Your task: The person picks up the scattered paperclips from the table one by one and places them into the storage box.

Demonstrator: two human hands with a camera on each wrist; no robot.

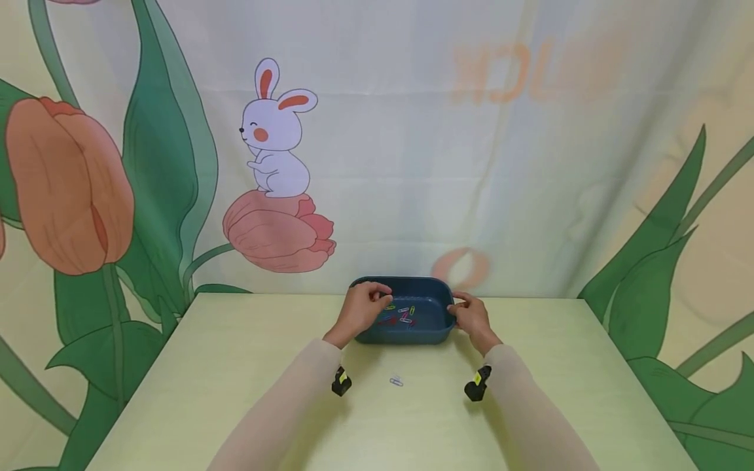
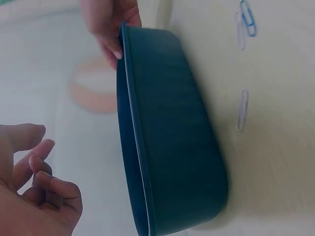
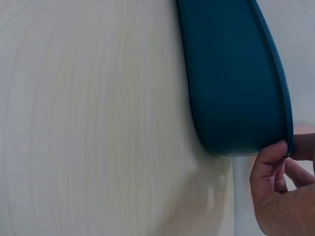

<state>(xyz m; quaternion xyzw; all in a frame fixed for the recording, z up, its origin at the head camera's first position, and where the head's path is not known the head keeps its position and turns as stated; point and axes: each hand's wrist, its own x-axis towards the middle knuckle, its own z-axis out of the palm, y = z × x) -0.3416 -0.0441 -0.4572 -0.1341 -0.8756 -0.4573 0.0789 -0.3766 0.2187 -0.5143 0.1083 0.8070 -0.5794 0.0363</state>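
Note:
A dark blue plastic bin (image 1: 412, 336) with rounded corners stands near the back of the table. Several coloured paper clips (image 1: 404, 311) lie loose on its floor. Over the bin's left end hovers my left hand (image 1: 362, 310); thumb and index finger are apart, the other fingers loosely bent, and nothing shows between them in the left wrist view. My right hand (image 3: 290, 189) pinches the rim at the right end between thumb and fingers. In front of the bin, white and blue paper clips (image 2: 248, 18) lie on the table.
The light wood-grain table (image 1: 235, 392) ends just behind the bin. A hanging cloth (image 1: 383, 163) printed with a rabbit and tulips rises beyond that edge. Both forearms reach in from the front, each with a small black camera (image 1: 477, 384) at the wrist.

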